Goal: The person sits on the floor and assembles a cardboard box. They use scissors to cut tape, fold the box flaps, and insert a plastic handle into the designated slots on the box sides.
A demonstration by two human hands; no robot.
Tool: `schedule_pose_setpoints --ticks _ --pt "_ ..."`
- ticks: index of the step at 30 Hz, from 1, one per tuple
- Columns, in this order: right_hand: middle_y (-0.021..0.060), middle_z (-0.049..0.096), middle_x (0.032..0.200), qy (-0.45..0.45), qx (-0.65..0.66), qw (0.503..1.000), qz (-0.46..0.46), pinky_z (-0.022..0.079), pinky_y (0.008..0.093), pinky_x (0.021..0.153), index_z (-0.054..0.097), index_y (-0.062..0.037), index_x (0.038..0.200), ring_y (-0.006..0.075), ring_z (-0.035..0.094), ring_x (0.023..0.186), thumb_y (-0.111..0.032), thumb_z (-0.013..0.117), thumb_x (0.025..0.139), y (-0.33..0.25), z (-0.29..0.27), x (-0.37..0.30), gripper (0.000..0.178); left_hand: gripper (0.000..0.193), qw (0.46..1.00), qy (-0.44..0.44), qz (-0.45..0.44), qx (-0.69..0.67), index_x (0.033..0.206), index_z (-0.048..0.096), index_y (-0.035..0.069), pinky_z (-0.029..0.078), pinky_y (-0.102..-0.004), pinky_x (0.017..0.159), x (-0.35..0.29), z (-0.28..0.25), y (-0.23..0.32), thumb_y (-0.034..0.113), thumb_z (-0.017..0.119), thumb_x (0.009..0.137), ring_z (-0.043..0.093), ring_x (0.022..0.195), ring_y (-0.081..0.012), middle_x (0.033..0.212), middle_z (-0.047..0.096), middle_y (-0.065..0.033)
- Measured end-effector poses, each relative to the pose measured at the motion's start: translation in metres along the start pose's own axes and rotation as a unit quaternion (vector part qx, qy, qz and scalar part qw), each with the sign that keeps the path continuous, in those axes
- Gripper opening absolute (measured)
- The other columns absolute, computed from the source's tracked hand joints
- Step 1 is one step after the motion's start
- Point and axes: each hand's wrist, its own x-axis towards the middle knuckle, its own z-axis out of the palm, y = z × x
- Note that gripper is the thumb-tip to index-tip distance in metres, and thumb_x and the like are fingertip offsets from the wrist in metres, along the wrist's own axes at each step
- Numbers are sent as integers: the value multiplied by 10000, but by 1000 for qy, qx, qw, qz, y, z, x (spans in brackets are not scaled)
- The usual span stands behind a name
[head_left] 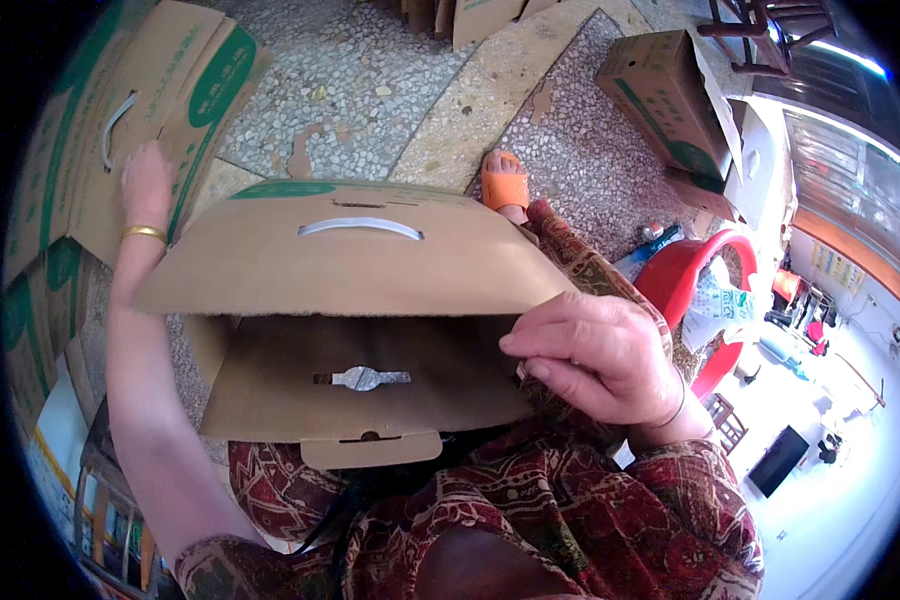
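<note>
A brown cardboard carton with green print stands in front of me, its top open. A white plastic handle is fitted in its far flap. In the near panel is a slot with a tab below it. My right hand is at the carton's right corner, thumb and fingers closed together; whatever they pinch is too small to name. My left hand reaches out to another carton at the far left. Its fingers rest on the cardboard just beside that carton's white handle.
More cartons stand at the left edge. Another open carton is at the far right. A red plastic basin with bags in it stands right of my leg. Cardboard scraps lie on the speckled floor, near my orange slipper.
</note>
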Motion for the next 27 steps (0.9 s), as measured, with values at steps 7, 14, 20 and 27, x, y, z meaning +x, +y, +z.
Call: schedule_pose_setpoints --ticks 7,14,20,27 --pt "114 662 945 -4 4 1000 0 534 333 701 673 -23 1004 256 669 819 -12 668 797 5 -3 -1 207 149 999 23 -38 4 948 594 48 494 -447 832 3 -8 16 83 469 874 598 977 -347 984 624 -169" --pt "109 646 921 10 -1 1000 -24 524 356 708 647 -37 1007 288 646 817 -39 655 818 3 -6 -5 189 173 992 -63 -100 36 980 604 62 489 -450 858 7 -34 28 186 551 872 589 1030 -318 1025 619 -147" --pt "122 651 895 21 -8 1000 -10 518 348 731 654 -8 982 285 645 827 3 641 808 6 0 -7 175 314 997 -34 -48 -46 1004 621 47 464 -457 872 -24 -39 20 293 652 812 560 1038 -329 1006 612 -151" --pt "122 642 872 46 -22 997 60 492 314 763 638 17 944 256 635 822 56 594 807 -2 10 -3 149 224 994 -31 -67 -81 962 656 68 451 -444 924 -23 -50 14 231 538 861 555 1044 -336 1045 600 -152"
